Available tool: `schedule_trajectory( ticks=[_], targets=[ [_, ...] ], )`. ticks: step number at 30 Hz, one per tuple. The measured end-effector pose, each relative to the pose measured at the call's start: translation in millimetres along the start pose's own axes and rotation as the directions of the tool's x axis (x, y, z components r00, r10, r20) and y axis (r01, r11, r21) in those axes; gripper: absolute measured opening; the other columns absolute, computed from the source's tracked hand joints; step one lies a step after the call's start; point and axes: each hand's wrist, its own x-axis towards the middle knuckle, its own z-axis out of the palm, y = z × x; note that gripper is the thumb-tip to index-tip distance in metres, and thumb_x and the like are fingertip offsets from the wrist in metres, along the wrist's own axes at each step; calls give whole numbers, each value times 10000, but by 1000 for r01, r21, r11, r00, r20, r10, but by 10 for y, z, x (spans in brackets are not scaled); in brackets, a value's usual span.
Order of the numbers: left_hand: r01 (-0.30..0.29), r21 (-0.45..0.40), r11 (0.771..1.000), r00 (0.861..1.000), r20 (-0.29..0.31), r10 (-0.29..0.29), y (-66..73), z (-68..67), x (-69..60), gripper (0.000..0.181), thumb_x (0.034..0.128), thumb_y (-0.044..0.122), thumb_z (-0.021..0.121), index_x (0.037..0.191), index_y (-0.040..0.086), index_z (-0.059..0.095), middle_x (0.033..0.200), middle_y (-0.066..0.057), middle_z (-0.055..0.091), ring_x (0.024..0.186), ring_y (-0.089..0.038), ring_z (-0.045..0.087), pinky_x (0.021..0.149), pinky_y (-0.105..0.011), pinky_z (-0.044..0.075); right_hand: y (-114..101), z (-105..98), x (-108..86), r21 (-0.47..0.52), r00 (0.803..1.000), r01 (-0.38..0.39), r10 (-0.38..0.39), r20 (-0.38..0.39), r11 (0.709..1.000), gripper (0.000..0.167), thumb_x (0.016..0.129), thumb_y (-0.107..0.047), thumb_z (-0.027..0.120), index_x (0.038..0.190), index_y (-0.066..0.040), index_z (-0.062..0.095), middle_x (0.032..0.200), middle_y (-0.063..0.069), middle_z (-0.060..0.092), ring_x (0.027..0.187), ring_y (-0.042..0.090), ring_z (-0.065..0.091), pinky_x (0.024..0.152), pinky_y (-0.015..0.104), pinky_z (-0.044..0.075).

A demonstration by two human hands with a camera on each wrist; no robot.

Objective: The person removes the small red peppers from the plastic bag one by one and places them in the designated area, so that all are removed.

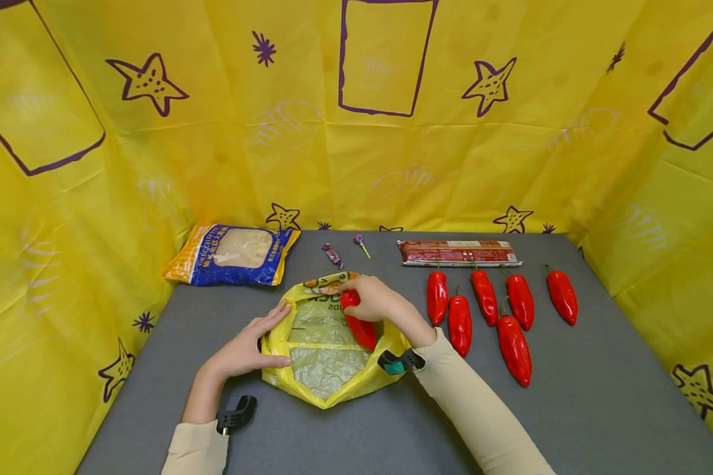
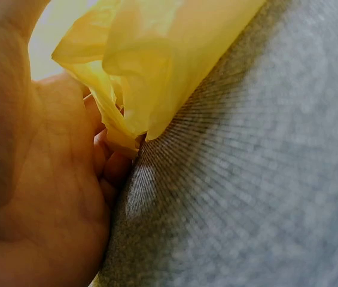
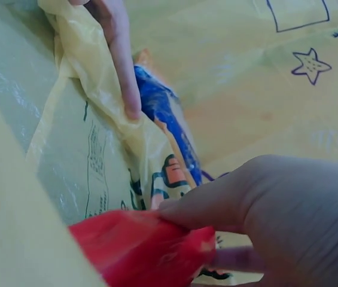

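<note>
A yellow plastic bag lies with its mouth spread wide, its pale inside and some dark print showing. My left hand holds the left part of its rim, the thumb and fingers set apart. In the left wrist view, yellow film covers part of the bent fingers. My right hand pinches a red pepper by its upper end, over the far right of the bag's mouth. The right wrist view shows the same pepper between thumb and fingers, just inside the rim.
Several more red peppers lie on the grey table to the right. Behind them is a long red packet. A blue and yellow food package lies back left. A wrapped candy and a lollipop lie beyond the bag. Yellow cloth surrounds the table.
</note>
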Motion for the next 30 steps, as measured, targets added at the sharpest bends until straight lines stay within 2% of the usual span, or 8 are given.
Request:
schedule_trajectory(
  ticks=[3,7,10,16,22,27,30],
  targets=[
    [-2,-4,1000,1000,-1,2,6,0,-3,1049,854,482,872,1691,201,307,1783,-52,168,1510,-414,329,1164,-708,307,13,-7,-23,7,999,33,-32,-38,999,490,980,-143,726,1461,-88,648,1344,137,681,947,224,579,754,308,511],
    [-8,-5,1000,1000,-2,8,8,1,-4,1047,856,471,874,1690,190,308,1782,-59,168,1506,-413,334,1161,-708,309,45,-23,-61,43,992,88,-83,-99,995,493,979,-133,723,1460,-57,640,1382,130,682,816,188,566,727,303,486],
    [-13,-2,1000,1000,-3,13,4,2,-5,1051,855,471,875,1691,184,306,1782,-63,168,1505,-413,336,1161,-708,309,79,-42,-101,120,984,125,-108,-140,985,501,987,-140,720,1471,-50,628,1401,141,676,760,175,582,666,275,496],
    [-14,-4,1000,1000,-5,14,-2,6,-2,1050,855,472,875,1691,188,306,1783,-60,163,1493,-400,350,1159,-704,314,176,-111,-228,276,972,169,-113,-205,946,515,1006,-191,715,1497,-76,608,1450,125,649,805,179,692,662,268,556],
    [-13,-5,1000,1000,-5,13,-2,12,2,1049,854,472,876,1691,196,307,1784,-54,160,1488,-392,356,1159,-697,320,293,-223,-400,308,950,211,-121,-288,928,492,1011,-201,704,1483,-88,622,1439,127,653,886,218,722,731,332,585],
    [-11,-1,1000,1000,-7,11,-1,9,-2,1050,852,473,877,1690,193,311,1783,-57,163,1493,-396,352,1161,-700,316,403,-297,-529,319,936,230,-119,-332,919,486,1028,-205,700,1490,-83,610,1455,168,625,1002,254,743,841,390,614],
    [-9,3,1000,1000,-6,9,1,8,-4,1049,853,479,875,1690,197,309,1784,-55,161,1497,-400,348,1161,-703,315,477,-333,-604,335,931,224,-100,-350,915,490,1023,-199,718,1490,-101,607,1451,163,615,951,251,734,808,398,614]
  ],
)
